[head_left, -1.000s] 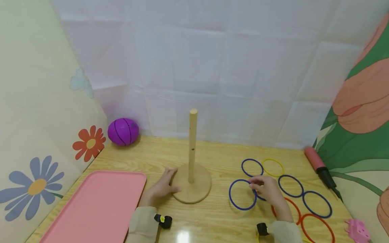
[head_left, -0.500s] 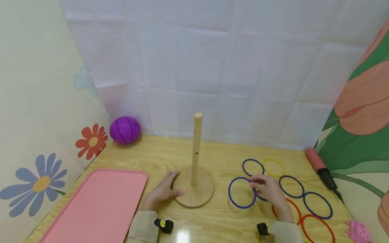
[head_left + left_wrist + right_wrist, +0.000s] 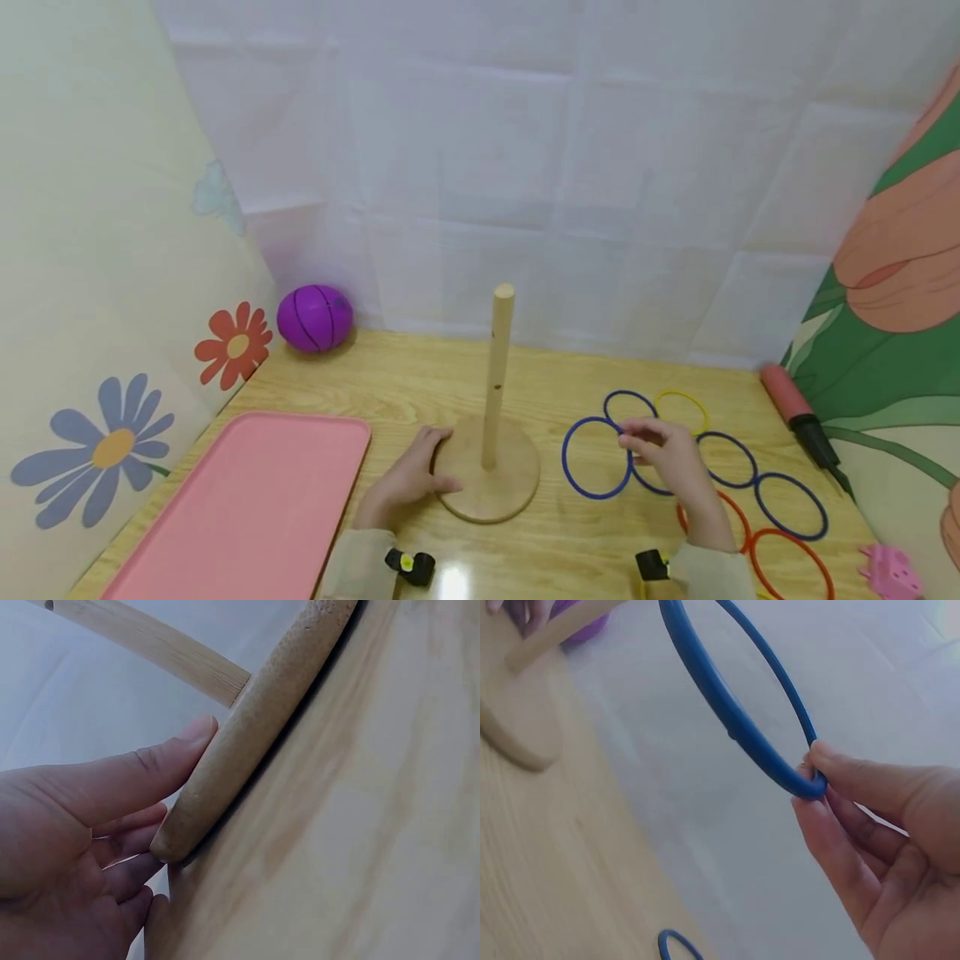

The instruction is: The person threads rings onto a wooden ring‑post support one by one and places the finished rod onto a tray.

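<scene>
A wooden peg stand (image 3: 517, 471) with a round base and one upright pole is in the middle of the table. My left hand (image 3: 408, 475) grips the left edge of its base. In the left wrist view, the thumb lies on the upper side of the base rim (image 3: 247, 735), the fingers curled at its edge. To the right of the stand, my right hand (image 3: 671, 458) pinches a blue ring (image 3: 714, 690) between thumb and fingertips. The ring hangs raised over the table, on the side of my hand facing the stand.
Several rings lie at the right, among them a blue ring (image 3: 826, 517), a red ring (image 3: 787, 531) and a yellow ring (image 3: 681, 392). A pink tray (image 3: 255, 500) lies left, a purple ball (image 3: 315, 318) behind it. A hand pump (image 3: 787, 396) and pink toy (image 3: 891, 572) edge the right.
The stand and my left hand have shifted slightly toward me and to the right. My right hand has lifted the blue ring a little. The whole head view has drifted slightly.
</scene>
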Tool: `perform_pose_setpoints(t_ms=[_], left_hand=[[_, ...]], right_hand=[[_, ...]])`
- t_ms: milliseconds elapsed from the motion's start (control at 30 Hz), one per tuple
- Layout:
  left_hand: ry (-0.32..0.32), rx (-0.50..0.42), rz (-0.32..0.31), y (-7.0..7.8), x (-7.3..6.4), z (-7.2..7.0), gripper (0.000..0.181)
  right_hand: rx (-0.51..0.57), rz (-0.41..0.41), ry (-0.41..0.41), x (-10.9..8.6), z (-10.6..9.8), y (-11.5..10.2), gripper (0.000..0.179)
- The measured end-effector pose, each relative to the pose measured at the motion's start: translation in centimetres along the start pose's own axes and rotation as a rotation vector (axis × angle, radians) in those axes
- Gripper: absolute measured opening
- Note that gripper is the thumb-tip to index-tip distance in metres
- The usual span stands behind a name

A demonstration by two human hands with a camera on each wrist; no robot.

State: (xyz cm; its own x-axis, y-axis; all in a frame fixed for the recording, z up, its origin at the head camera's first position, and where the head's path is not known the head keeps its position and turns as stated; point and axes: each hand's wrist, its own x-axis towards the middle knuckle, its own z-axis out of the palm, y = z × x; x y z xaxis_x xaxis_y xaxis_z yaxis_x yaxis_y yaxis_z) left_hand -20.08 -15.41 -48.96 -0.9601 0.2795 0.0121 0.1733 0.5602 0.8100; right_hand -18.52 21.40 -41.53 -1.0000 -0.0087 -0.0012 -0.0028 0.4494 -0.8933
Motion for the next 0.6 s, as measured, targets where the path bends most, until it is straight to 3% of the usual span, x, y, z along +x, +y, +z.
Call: perform_pose_setpoints(t_ms=[600], left_hand=[[-0.005, 0.055, 0.039, 0.7, -0.9, 0.8, 0.084]], right_hand=[[0.237, -0.054, 0.103, -0.4, -0.6, -6.0, 0.034]])
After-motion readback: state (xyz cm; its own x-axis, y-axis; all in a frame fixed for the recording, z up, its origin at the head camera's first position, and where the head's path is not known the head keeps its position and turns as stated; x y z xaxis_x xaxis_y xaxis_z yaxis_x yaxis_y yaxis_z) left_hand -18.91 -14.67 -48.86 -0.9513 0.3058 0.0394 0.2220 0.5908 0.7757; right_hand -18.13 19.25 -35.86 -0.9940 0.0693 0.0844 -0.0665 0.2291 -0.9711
